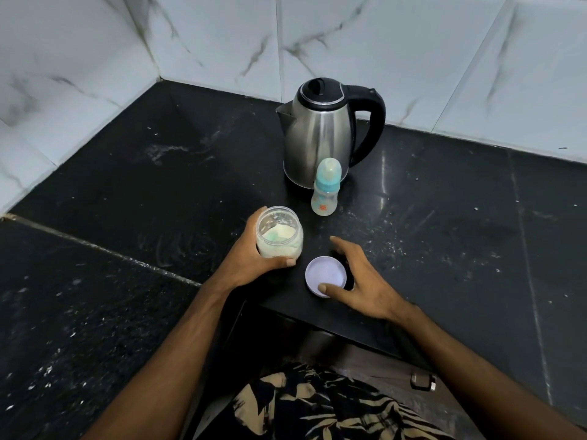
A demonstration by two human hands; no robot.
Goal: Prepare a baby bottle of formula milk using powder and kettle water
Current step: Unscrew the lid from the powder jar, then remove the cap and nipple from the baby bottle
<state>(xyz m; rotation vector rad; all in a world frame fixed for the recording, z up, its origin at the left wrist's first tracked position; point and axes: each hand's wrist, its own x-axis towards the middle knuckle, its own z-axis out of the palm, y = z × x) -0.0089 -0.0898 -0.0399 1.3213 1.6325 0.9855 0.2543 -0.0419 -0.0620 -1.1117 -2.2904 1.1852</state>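
My left hand (pixel 254 260) grips a clear plastic jar (pixel 279 231) standing open on the black counter, with pale formula powder and a greenish scoop inside. The jar's white lid (pixel 325 274) lies flat on the counter just to its right. My right hand (pixel 359 281) arches over the lid, with the thumb on its near edge and the fingers curled round its far right edge. A baby bottle (pixel 325 192) with a blue collar and a clear cap stands upright behind them. Right behind the bottle is a steel kettle (pixel 320 131) with a black lid and handle.
The black stone counter (pixel 158 185) is speckled with spilled powder and runs into a corner of white marbled wall tiles (pixel 95 74). Its front edge has a cut-out where I stand, near the lid.
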